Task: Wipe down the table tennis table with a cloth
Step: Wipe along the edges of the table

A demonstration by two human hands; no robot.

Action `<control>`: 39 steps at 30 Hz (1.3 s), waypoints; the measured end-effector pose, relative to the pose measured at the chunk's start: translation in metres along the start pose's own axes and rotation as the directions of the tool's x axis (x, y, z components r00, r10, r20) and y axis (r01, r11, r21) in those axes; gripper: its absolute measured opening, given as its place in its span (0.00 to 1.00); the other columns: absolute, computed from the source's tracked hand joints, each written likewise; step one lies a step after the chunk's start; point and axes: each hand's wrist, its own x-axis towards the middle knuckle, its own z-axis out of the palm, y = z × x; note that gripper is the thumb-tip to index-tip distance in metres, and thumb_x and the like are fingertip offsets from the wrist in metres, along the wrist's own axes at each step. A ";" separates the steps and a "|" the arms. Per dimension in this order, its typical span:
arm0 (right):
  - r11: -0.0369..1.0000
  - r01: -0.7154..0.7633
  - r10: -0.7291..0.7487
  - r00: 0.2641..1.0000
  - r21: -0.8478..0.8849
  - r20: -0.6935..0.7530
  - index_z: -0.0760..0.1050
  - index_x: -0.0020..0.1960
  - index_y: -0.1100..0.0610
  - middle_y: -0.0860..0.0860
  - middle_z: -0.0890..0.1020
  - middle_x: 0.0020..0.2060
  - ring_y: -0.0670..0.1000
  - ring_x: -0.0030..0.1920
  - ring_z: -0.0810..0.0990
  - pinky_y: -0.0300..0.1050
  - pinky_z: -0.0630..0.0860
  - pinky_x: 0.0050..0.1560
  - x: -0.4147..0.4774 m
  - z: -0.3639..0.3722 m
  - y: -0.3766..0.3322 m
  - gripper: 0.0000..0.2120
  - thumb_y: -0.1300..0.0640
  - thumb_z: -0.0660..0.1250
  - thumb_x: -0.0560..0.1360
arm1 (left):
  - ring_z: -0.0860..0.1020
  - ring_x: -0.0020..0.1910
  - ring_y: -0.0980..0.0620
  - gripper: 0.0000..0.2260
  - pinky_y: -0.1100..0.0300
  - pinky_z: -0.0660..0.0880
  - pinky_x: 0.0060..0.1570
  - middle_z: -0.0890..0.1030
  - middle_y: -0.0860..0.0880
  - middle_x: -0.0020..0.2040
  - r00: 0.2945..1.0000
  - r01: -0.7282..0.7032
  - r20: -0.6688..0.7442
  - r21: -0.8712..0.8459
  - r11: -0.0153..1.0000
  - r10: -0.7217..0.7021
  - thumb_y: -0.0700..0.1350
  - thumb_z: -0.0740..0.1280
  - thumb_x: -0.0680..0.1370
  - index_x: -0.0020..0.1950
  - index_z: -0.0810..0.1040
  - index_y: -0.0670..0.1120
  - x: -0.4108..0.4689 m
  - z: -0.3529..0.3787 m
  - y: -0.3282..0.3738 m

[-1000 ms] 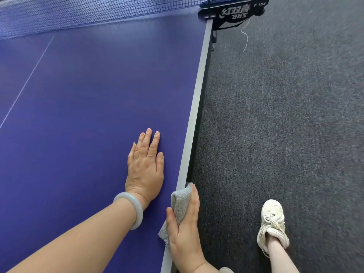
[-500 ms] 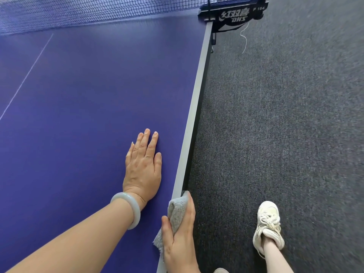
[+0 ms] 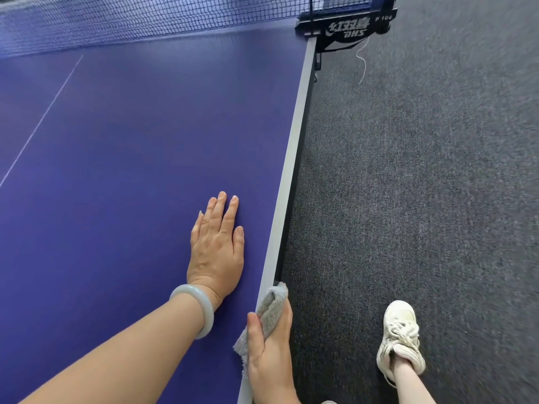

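Observation:
The blue table tennis table [image 3: 131,170] fills the left of the view, with its grey side edge running from the net post down to the bottom. My left hand [image 3: 217,249] lies flat on the blue top near that edge, fingers straight; a pale bangle circles the wrist. My right hand [image 3: 269,354] grips a folded grey cloth [image 3: 271,309] wrapped over the table's side edge, thumb on the top side and fingers down the outer side.
The dark net [image 3: 145,18] spans the far end, clamped by a black net post [image 3: 347,30] with a white cord hanging from it. Dark grey carpet [image 3: 423,185] lies to the right. My foot in a white trainer [image 3: 401,336] stands on it.
My right hand with the cloth has slid a little back along the side edge towards me. My left hand stays flat on the same spot.

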 end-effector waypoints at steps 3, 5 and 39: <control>0.999 -0.033 0.032 0.999 0.025 0.029 0.50 0.73 0.39 0.36 0.56 0.71 0.30 0.72 0.56 0.24 0.54 0.68 0.003 0.000 0.002 0.29 0.51 0.63 0.80 | 0.46 0.80 0.55 0.26 0.55 0.42 0.78 0.51 0.53 0.81 1.000 0.005 0.000 -0.001 1.000 -0.005 0.53 0.45 0.82 0.81 0.52 0.52 -0.001 0.000 0.000; 0.996 -0.073 0.072 0.997 0.053 0.032 0.51 0.70 0.36 0.34 0.60 0.67 0.24 0.66 0.59 0.17 0.55 0.60 0.015 0.000 -0.003 0.26 0.51 0.63 0.81 | 0.46 0.80 0.55 0.26 0.55 0.42 0.78 0.51 0.53 0.81 1.000 0.000 -0.005 -0.005 1.000 0.000 0.52 0.45 0.83 0.81 0.52 0.52 -0.001 0.001 -0.001; 0.988 -0.134 0.131 0.991 0.072 0.038 0.63 0.72 0.54 0.48 0.74 0.62 0.44 0.57 0.74 0.30 0.67 0.49 -0.010 0.003 0.014 0.29 0.38 0.61 0.79 | 0.46 0.80 0.53 0.27 0.48 0.49 0.78 0.50 0.50 0.81 0.999 -0.038 0.034 0.006 0.999 0.038 0.54 0.42 0.82 0.81 0.53 0.48 -0.215 0.003 -0.043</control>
